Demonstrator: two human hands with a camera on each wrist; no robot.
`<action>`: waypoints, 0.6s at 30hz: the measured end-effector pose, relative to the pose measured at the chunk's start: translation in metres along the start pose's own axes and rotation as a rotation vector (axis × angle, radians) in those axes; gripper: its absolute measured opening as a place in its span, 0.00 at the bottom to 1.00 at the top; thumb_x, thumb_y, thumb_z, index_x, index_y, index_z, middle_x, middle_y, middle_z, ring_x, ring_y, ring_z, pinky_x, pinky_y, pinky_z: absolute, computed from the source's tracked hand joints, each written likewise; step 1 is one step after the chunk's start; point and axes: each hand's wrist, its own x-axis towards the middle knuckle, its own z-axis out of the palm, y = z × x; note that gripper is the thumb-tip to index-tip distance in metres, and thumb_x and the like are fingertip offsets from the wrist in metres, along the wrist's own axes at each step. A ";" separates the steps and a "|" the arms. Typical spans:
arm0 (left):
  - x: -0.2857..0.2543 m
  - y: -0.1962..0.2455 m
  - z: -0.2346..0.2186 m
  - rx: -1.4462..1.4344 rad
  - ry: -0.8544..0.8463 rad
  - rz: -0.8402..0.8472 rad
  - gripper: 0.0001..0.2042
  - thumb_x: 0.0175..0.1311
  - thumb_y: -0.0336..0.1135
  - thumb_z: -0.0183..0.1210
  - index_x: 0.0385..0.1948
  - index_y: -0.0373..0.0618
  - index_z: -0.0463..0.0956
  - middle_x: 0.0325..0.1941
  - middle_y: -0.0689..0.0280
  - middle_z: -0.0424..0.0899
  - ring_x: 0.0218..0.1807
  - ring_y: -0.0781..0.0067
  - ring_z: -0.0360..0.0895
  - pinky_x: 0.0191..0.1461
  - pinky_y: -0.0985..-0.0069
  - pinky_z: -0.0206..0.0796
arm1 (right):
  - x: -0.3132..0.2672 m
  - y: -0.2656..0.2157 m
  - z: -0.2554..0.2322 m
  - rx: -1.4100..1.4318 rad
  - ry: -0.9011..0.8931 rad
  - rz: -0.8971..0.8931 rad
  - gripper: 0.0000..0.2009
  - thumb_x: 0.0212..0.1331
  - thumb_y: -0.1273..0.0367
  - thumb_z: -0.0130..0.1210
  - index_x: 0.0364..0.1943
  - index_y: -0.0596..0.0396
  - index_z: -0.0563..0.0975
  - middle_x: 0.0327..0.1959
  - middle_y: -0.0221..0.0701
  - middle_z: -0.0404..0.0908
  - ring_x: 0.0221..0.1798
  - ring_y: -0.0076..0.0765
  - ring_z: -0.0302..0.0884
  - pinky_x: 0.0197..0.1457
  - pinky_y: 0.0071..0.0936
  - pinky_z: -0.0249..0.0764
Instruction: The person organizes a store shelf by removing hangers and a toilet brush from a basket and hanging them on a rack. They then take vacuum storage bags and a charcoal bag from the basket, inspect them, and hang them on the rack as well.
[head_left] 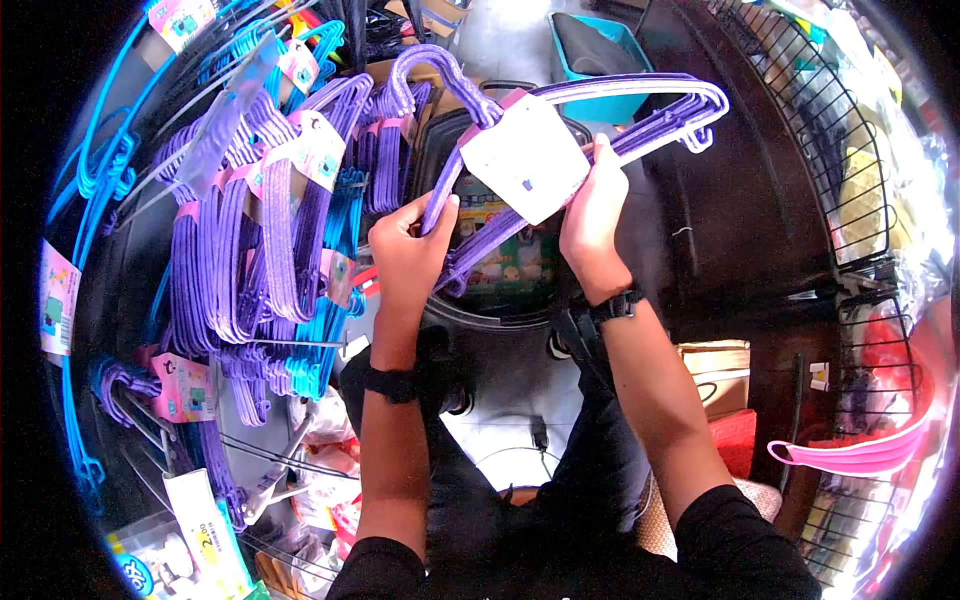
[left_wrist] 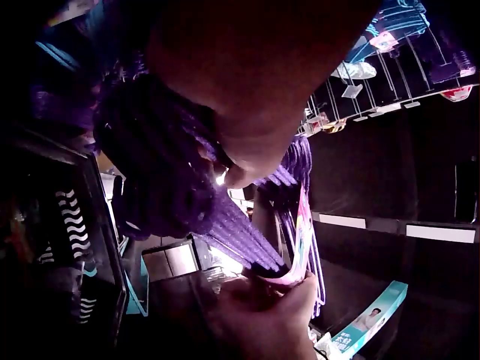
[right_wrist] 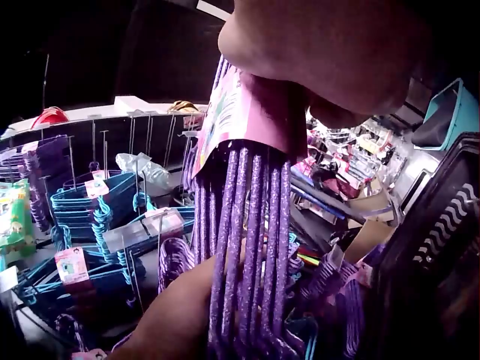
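Note:
A bundle of purple glittery clothes hangers (head_left: 486, 240) is held up in front of the person, hooks toward the upper left. Wrapped round it is a card label (head_left: 525, 155), white on the side facing the head camera and pink on its edge. The left hand (head_left: 412, 240) grips the hangers' lower left part, thumb laid along a bar. At the label's right edge, the right hand (head_left: 595, 215) holds the bundle with its thumb up. In the right wrist view several parallel hanger bars (right_wrist: 255, 225) run down from the pink label (right_wrist: 262, 120), between both hands.
On the left, display prongs carry more purple hangers (head_left: 240, 250) and blue hangers (head_left: 315, 340). Below the held bundle stands a black crate (head_left: 500, 318), with a teal bin (head_left: 628, 50) beyond it. A black wire rack (head_left: 835, 150) with wrapped goods lines the right.

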 end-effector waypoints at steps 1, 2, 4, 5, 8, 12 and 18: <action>0.000 -0.001 0.000 0.002 0.007 0.015 0.11 0.66 0.33 0.68 0.42 0.33 0.86 0.26 0.74 0.84 0.29 0.91 0.71 0.31 0.85 0.62 | 0.000 -0.001 0.001 -0.014 0.003 -0.008 0.18 0.75 0.60 0.49 0.27 0.56 0.76 0.21 0.20 0.71 0.25 0.16 0.65 0.29 0.21 0.62; 0.001 -0.002 0.001 0.005 0.015 0.032 0.11 0.65 0.33 0.68 0.42 0.33 0.86 0.26 0.74 0.84 0.29 0.91 0.71 0.31 0.85 0.62 | -0.001 -0.002 0.001 -0.038 -0.001 0.004 0.18 0.75 0.60 0.49 0.27 0.55 0.76 0.21 0.19 0.71 0.24 0.16 0.65 0.28 0.21 0.62; 0.002 -0.003 0.002 0.006 0.032 0.068 0.12 0.65 0.33 0.67 0.42 0.32 0.86 0.25 0.75 0.80 0.28 0.91 0.69 0.30 0.84 0.61 | -0.004 -0.007 0.001 -0.087 -0.008 0.030 0.18 0.76 0.60 0.48 0.27 0.55 0.76 0.20 0.19 0.70 0.22 0.16 0.64 0.27 0.21 0.61; 0.002 -0.003 0.002 0.004 0.044 0.087 0.12 0.65 0.33 0.67 0.42 0.32 0.85 0.23 0.77 0.77 0.27 0.91 0.66 0.28 0.84 0.59 | -0.004 -0.005 0.001 -0.077 -0.008 0.029 0.18 0.76 0.60 0.48 0.27 0.54 0.76 0.19 0.19 0.70 0.22 0.16 0.64 0.27 0.21 0.61; 0.004 -0.004 0.002 -0.005 0.049 0.092 0.12 0.65 0.33 0.67 0.41 0.32 0.85 0.20 0.77 0.73 0.26 0.91 0.64 0.27 0.83 0.58 | -0.004 -0.002 0.003 -0.045 -0.004 0.043 0.18 0.75 0.60 0.48 0.27 0.53 0.75 0.18 0.19 0.69 0.21 0.16 0.64 0.26 0.21 0.60; 0.004 -0.008 -0.001 0.066 0.007 0.062 0.13 0.66 0.36 0.66 0.41 0.33 0.85 0.17 0.69 0.74 0.23 0.88 0.66 0.26 0.78 0.61 | -0.005 -0.001 0.004 -0.035 -0.017 0.071 0.19 0.75 0.60 0.49 0.23 0.52 0.74 0.18 0.18 0.69 0.21 0.15 0.62 0.26 0.21 0.59; 0.003 -0.003 -0.005 0.254 -0.063 0.105 0.14 0.69 0.39 0.64 0.42 0.34 0.85 0.27 0.58 0.88 0.27 0.79 0.83 0.31 0.78 0.70 | -0.005 -0.001 0.004 -0.058 -0.043 0.055 0.20 0.74 0.60 0.50 0.22 0.51 0.73 0.19 0.16 0.67 0.22 0.14 0.60 0.27 0.21 0.58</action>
